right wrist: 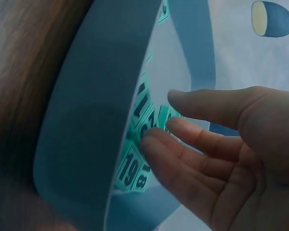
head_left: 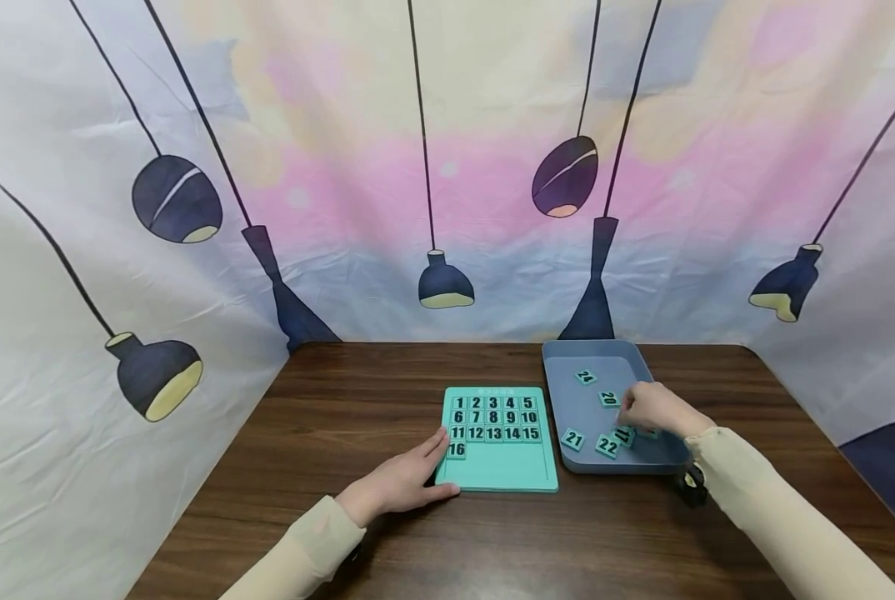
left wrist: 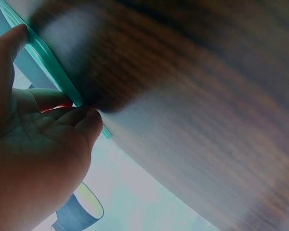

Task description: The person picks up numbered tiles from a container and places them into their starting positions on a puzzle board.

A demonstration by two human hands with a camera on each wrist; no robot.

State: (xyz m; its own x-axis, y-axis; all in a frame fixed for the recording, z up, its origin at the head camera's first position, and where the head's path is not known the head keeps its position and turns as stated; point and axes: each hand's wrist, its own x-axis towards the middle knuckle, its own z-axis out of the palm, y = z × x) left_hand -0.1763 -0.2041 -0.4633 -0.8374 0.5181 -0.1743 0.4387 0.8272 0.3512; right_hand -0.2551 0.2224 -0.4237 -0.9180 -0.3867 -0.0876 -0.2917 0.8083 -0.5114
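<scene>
1. Cream-sleeved, the left hand [head_left: 402,482] lies at the lower centre of the head view, thumb and fingers spread about the near-left corner of the board, touching its edges without a clench.
2. Teal and thin, the board [head_left: 496,473] sits just right of that hand, with tiles 1 to 16 in rows and a bare part below. It looks stiff, light and smooth, probably apt to slide, so its outer rim is the best place to steady it.
3. Right of centre, loose numbered tiles lie in the tray: 21 [head_left: 572,440] towards the near left, 24 [head_left: 586,377] farther back, 22 [head_left: 607,447] near the front and 20 [head_left: 608,399] by the fingers. They seem hard, light and hardly fragile; opposite side edges should suit a thumb-and-finger pinch, as flat faces may slip.
4. At the right, the right hand [head_left: 657,408] reaches into the tray. The right wrist view shows its thumb and fingers parted, with no tile visible between them; whether a fingertip touches one, the person's viewer cannot tell.
5. Dark brown wood grain marks the table [head_left: 342,383], spreading across the lower frame with a slight sheen; the blue-grey tray [head_left: 620,468] rests on it at centre right.
6. Behind, a pastel fabric backdrop [head_left: 357,167] printed with hanging lamps fills the upper frame, rippled and creased.
</scene>
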